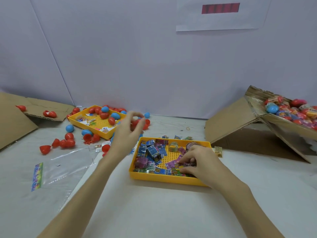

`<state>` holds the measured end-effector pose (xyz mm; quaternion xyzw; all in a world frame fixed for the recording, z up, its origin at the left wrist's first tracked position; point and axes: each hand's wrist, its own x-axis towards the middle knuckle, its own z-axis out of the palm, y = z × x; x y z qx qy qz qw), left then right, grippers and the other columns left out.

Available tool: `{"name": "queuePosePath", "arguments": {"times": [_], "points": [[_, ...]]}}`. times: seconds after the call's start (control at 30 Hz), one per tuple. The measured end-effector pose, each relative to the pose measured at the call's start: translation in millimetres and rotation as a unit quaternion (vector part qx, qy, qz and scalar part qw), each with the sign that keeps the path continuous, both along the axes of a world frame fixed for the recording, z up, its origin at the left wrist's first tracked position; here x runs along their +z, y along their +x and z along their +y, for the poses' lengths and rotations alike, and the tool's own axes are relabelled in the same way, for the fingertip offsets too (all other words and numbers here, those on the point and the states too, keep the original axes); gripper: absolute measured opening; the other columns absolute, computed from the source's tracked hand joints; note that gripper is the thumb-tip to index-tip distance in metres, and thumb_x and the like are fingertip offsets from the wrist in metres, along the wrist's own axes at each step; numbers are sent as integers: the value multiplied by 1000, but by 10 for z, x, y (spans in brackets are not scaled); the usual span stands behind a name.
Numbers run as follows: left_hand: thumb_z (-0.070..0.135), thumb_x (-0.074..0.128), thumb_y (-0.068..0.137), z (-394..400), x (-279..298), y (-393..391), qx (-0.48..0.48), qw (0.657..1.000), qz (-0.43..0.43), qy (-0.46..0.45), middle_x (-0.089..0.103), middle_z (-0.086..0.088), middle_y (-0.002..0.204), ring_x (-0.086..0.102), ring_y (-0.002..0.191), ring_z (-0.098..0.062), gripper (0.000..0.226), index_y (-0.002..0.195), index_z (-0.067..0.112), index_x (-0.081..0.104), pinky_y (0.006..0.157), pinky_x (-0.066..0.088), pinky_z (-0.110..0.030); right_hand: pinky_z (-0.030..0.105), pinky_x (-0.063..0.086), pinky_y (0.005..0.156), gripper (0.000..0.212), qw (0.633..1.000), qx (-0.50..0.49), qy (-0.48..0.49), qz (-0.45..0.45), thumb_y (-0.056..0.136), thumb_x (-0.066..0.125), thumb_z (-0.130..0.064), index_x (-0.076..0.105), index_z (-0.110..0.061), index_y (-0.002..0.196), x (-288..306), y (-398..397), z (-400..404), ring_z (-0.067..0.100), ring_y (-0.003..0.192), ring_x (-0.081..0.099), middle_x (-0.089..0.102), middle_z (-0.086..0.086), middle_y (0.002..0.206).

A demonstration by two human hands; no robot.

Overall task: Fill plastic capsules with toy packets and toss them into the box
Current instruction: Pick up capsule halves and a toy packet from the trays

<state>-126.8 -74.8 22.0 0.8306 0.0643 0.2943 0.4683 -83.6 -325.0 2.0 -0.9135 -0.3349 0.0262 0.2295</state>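
Observation:
My right hand (pixel 199 162) reaches into the near yellow tray (pixel 164 180) of toy packets, and its fingertips pinch a purple packet (pixel 173 163). My left hand (pixel 127 130) is raised between the two trays, thumb and fingers curved and apart, just in front of a red capsule (pixel 147 123) lying on the table. Whether it touches the capsule I cannot tell. A tilted cardboard box (pixel 277 122) at the right holds several filled capsules.
A far yellow tray (pixel 101 133) holds red and blue capsule halves and a few packets. More capsule halves (pixel 68 143) are scattered on the table at the left. Cardboard flaps (pixel 15 124) stand at the far left. Clear plastic bags (pixel 51 170) lie at the near left.

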Motion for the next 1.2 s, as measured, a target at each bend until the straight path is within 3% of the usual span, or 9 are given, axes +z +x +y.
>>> {"name": "queuePosePath", "arguments": {"times": [0.1, 0.2, 0.3, 0.5, 0.7, 0.83, 0.97, 1.07, 1.2], "points": [[24, 70, 96, -282, -13, -144, -64, 996, 13, -54, 73, 2, 100, 74, 87, -13, 15, 110, 18, 66, 79, 59, -27, 10, 40, 68, 14, 1000, 15, 11, -19, 88, 80, -33, 82, -29, 102, -15, -9, 16, 4, 84, 53, 64, -8, 98], [15, 76, 91, -414, -84, -237, -134, 988, 48, -62, 74, 8, 105, 74, 91, -11, 23, 111, 26, 73, 80, 58, -21, 27, 50, 80, 10, 999, 24, 12, -45, 94, 73, -34, 80, -28, 95, -46, -22, 21, 5, 87, 53, 63, -10, 92], [13, 76, 90, -460, -155, -286, -169, 980, 88, -59, 73, 9, 105, 71, 89, -13, 28, 108, 34, 75, 82, 59, -24, 28, 47, 81, 9, 996, 12, 49, -68, 98, 68, -31, 73, -24, 94, -67, -35, 12, 8, 90, 54, 63, -9, 93], [47, 76, 84, -563, -220, -330, -118, 988, 81, 61, 63, 20, 105, 61, 99, -3, 26, 105, 34, 67, 75, 53, -15, 9, 40, 65, 11, 969, -35, 244, -28, 95, 72, -18, 72, -23, 86, -50, -99, 33, 2, 78, 58, 64, -11, 82], [30, 78, 88, -641, -244, -332, -105, 990, 43, 82, 60, 17, 101, 60, 92, -3, 19, 105, 25, 73, 71, 50, -12, 25, 53, 71, 10, 943, -8, 324, 78, 96, 71, -17, 74, -24, 90, -53, -89, 42, 13, 81, 66, 71, -3, 89], [26, 81, 85, -649, -228, -345, -85, 992, -7, 90, 61, 10, 101, 57, 98, -4, 14, 98, 25, 74, 71, 50, -14, 19, 55, 74, 10, 926, -50, 361, 98, 98, 65, -32, 73, -27, 103, -48, -121, 51, 7, 85, 69, 73, -16, 88], [16, 83, 83, -652, -219, -350, -52, 973, -80, 210, 60, 4, 101, 56, 86, -6, 10, 89, 16, 76, 72, 48, -11, 21, 50, 55, 48, 913, -110, 352, 175, 88, 54, -63, 71, -19, 96, 0, -154, 50, 9, 64, 69, 74, -6, 74], [11, 85, 81, -663, -246, -328, -46, 945, -132, 296, 64, -8, 101, 62, 85, -17, 10, 86, 10, 77, 73, 50, -14, 19, 54, 58, 39, 864, -64, 394, 307, 86, 72, -45, 73, -11, 106, 16, -168, 32, 16, 72, 75, 79, 6, 83], [22, 77, 85, -641, -251, -316, -51, 925, -157, 341, 66, -10, 101, 64, 88, -21, 11, 86, 11, 78, 74, 54, -23, 18, 55, 67, 20, 847, -74, 423, 313, 90, 76, -13, 74, -11, 110, -13, -138, -40, 15, 81, 74, 79, 8, 88]]}}
